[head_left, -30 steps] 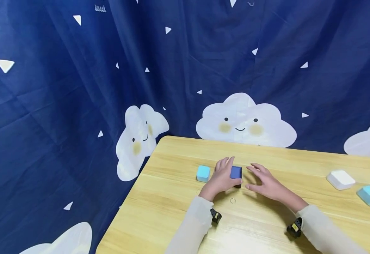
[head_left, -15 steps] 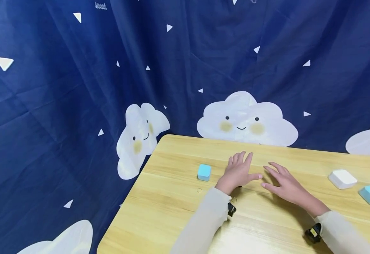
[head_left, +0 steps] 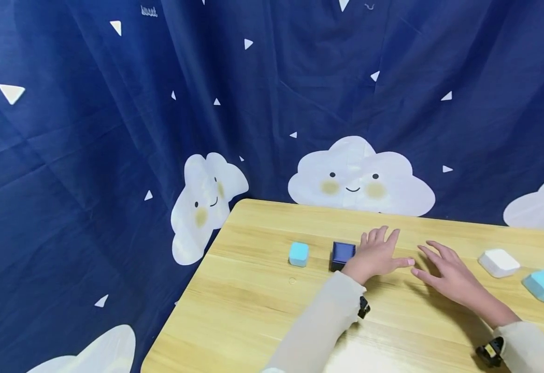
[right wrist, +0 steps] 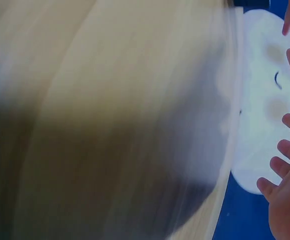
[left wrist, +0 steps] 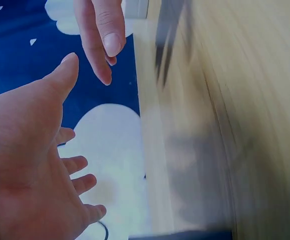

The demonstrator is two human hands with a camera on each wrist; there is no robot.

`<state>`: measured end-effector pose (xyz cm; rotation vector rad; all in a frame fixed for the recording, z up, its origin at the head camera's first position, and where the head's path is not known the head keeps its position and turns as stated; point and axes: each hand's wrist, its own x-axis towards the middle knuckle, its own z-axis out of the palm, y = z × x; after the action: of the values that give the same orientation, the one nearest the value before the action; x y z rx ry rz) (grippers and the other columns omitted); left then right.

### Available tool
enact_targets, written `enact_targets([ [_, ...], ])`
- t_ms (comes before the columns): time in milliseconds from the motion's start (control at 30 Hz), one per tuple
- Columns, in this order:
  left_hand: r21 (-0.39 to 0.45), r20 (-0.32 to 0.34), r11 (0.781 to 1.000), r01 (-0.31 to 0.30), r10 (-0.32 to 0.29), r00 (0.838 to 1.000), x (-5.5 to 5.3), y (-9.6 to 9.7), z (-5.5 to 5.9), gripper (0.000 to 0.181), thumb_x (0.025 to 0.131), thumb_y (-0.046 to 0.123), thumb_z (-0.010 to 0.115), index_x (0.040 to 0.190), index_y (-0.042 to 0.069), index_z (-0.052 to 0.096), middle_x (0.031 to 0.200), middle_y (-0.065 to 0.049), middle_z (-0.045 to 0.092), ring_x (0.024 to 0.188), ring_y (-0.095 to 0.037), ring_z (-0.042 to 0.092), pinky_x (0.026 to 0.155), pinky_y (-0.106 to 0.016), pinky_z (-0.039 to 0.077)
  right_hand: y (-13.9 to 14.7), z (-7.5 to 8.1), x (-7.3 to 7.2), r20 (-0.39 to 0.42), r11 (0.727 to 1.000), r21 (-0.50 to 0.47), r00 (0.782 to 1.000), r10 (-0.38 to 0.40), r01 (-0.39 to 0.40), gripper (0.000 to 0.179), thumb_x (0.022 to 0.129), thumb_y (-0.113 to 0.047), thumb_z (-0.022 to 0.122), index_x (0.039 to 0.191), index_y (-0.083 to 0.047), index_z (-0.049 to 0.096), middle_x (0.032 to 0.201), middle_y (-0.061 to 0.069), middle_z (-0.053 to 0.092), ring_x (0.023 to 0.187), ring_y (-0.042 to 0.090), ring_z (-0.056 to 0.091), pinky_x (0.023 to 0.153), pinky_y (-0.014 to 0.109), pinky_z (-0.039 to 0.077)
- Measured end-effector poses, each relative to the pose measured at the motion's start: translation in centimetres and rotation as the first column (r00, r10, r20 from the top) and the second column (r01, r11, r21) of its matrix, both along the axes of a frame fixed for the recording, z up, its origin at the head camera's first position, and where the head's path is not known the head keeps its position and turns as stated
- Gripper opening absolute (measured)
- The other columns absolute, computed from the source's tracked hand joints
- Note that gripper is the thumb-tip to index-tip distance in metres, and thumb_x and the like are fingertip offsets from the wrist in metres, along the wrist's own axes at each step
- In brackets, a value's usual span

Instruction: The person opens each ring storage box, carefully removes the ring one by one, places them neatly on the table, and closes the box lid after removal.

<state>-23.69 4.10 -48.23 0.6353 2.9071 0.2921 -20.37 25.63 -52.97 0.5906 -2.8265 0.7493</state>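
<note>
While the pale wood-grained tabletop reaches its far edge at twelve o'clock before a dark-blue cloth curtain, a strip of bare wood runs along that edge, with a wider stretch toward six o'clock. The left hand is spread, fingers toward one o'clock, thumb toward three. At its nine o'clock, partly hidden behind its heel, sits the glossy dark-blue square box. The right hand has parted, slightly bent fingers toward ten; a white rounded-corner block lies between its two and three.
</note>
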Motion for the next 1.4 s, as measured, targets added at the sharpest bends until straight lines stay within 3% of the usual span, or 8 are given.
enact_targets([
  [233,-0.041,0.004,0.999,0.014,-0.014,1.0,0.2,3.0,-0.6,0.084,0.092,0.078,0.037,0.161,0.039,0.01,0.166,0.013,0.014,0.153,-0.011,0.018,0.125,-0.039,0.018,3.4,-0.4,0.4,-0.02,0.999,-0.009,0.998,-0.053,0.053,0.071,0.096,-0.037,0.067,0.148,0.004,0.042,0.149,0.037,0.032,0.132,0.063,0.026,0.096,0.079,0.024],
  [467,-0.076,0.011,0.997,0.035,-0.034,0.999,0.5,4.9,-1.7,0.085,0.091,0.079,0.037,0.161,0.04,0.007,0.166,0.016,0.012,0.152,-0.007,0.018,0.125,-0.035,0.018,6.5,-0.1,0.7,-0.038,0.994,-0.033,0.993,-0.108,0.106,0.075,0.097,-0.035,0.065,0.153,0.004,0.033,0.151,0.039,0.027,0.135,0.066,0.018,0.104,0.081,0.012],
  [667,-0.078,0.019,0.994,0.073,-0.072,0.997,0.4,6.4,-1.9,0.082,0.094,0.076,0.036,0.16,0.041,0.003,0.166,0.017,0.009,0.152,-0.003,0.012,0.123,-0.029,0.02,8.5,0.2,1.2,-0.006,0.985,-0.015,0.985,-0.175,0.174,0.078,0.098,-0.036,0.062,0.154,0.007,0.029,0.154,0.041,0.018,0.136,0.069,0.01,0.103,0.082,0.008],
  [867,-0.104,0.007,0.99,0.092,-0.092,0.996,0.5,8.5,-2.1,0.079,0.094,0.077,0.033,0.159,0.044,0.002,0.163,0.021,0.011,0.15,-0.001,0.016,0.121,-0.027,0.023,10.5,0.2,2.4,0.055,0.965,0.022,0.964,-0.262,0.261,0.081,0.101,-0.04,0.058,0.154,0.01,0.022,0.156,0.043,0.006,0.137,0.071,0.0,0.098,0.085,0.006],
  [1133,-0.144,-0.009,0.986,0.083,-0.085,0.996,0.7,10.7,-1.7,0.081,0.092,0.081,0.031,0.158,0.048,0.0,0.162,0.024,0.01,0.148,0.001,0.017,0.12,-0.026,0.023,13.6,-0.4,3.1,-0.005,0.96,-0.063,0.962,-0.273,0.272,0.074,0.1,-0.031,0.059,0.15,0.013,0.027,0.155,0.045,0.009,0.139,0.07,-0.002,0.111,0.077,-0.005],
  [1400,-0.195,0.006,0.975,0.106,-0.107,0.994,1.3,12.5,-1.1,0.076,0.093,0.079,0.031,0.157,0.05,0.002,0.159,0.027,0.011,0.147,0.004,0.016,0.118,-0.024,0.024,16.2,-1.6,4.1,0.044,0.899,-0.147,0.91,-0.411,0.413,0.077,0.102,-0.035,0.054,0.154,0.009,0.019,0.157,0.043,0.002,0.144,0.065,-0.002,0.113,0.076,0.002],
])
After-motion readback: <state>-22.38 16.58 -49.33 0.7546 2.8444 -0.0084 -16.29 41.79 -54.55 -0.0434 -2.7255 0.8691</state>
